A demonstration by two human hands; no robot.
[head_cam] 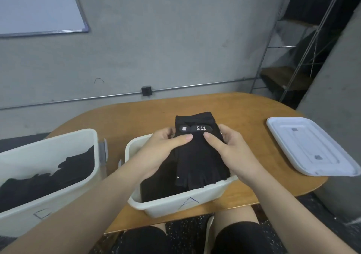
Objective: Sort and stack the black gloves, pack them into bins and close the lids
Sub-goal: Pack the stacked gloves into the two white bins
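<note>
Glove stack [199, 156]: black, soft, light, likely floppy; held over middle bin [175, 203]. Left hand [166, 150] and right hand [224, 146] gripping opposite sides, thumbs pressed on top. Best supported underneath, near strap.

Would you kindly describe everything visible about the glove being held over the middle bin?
The black glove looks like soft knit fabric, fingerless, its short finger stubs pointing toward the person. A wrist strap reads "5.11" in white. It lies flat, tilted over the middle bin, above more dark fabric inside. The left hand and right hand grip its sides, thumbs pressing on top below the strap.
</note>
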